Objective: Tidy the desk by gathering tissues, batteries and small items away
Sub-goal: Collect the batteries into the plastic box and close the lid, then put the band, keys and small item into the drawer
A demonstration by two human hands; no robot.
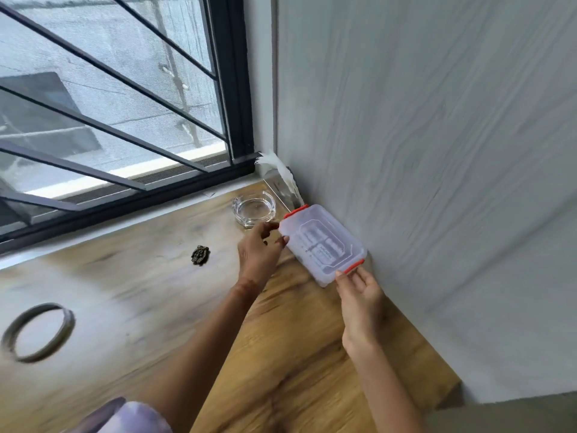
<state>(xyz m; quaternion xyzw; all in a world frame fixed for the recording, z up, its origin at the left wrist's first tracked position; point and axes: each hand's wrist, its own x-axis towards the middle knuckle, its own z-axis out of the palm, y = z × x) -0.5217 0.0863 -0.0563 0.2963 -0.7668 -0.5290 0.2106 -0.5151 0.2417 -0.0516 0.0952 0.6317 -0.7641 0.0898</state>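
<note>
Against the wall, both hands [260,248] [359,292] gripping translucent box [323,243], contents blurred, maybe batteries.

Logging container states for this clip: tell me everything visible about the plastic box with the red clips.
The plastic box is a flat, translucent white rectangular case with rounded corners and a red latch at each short end. Its lid looks shut. Pale cylinders, probably batteries, show faintly through it. It sits tilted, near the grey wall at the wooden desk's back corner. The left hand touches its near-left edge; the right hand holds the end by the nearer latch.
</note>
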